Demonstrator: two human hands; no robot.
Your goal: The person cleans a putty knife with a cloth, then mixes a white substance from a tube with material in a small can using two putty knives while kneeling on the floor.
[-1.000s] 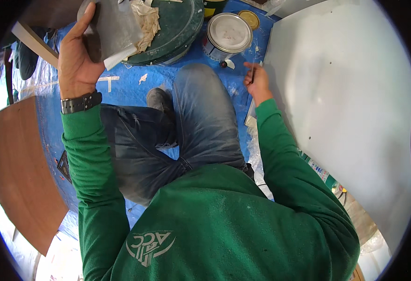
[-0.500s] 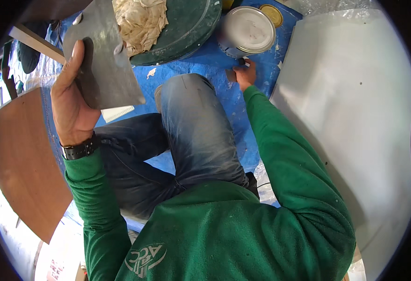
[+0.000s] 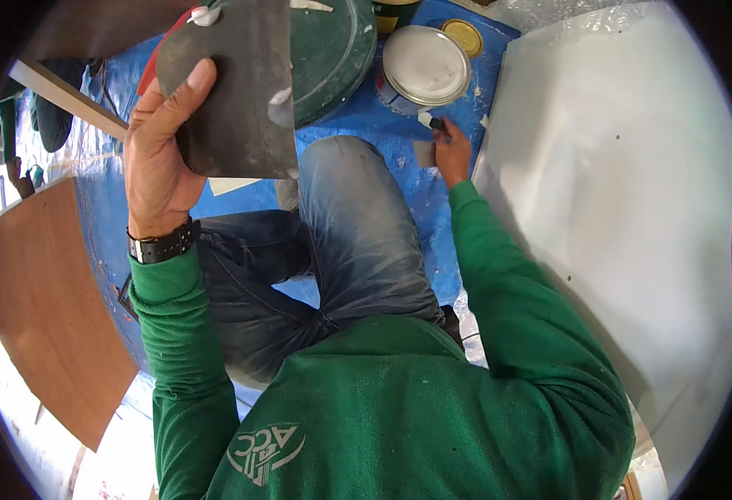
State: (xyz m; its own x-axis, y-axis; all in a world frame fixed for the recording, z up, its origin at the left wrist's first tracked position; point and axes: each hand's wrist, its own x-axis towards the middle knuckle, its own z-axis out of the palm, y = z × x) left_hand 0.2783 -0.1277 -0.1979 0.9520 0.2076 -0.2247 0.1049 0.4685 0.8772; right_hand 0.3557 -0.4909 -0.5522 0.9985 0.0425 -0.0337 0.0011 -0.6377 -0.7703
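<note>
My left hand (image 3: 162, 158) grips a flat grey plate (image 3: 237, 100), thumb across its face and fingers behind it. Two white dabs of paste sit on the plate, one near its top and one near its right edge. At the far right, my right hand (image 3: 452, 154) is closed on a small black tool (image 3: 434, 122) with a white tip, just below the tin. A greyish flat blade (image 3: 424, 153) shows beside those fingers; whether it belongs to the same tool I cannot tell. The round tin (image 3: 427, 67) has a whitish top.
A gold-coloured lid (image 3: 463, 37) lies beyond the tin on the blue sheet (image 3: 399, 192). Behind the plate stands a dark green round container (image 3: 332, 58). A large pale panel (image 3: 616, 167) leans along the right; a curved brown board (image 3: 57, 308) is at the left.
My left hand and the plate have shifted right, and the plate now hides the crumpled cloth. My right hand has turned, so the tool's white tip now shows near the tin.
</note>
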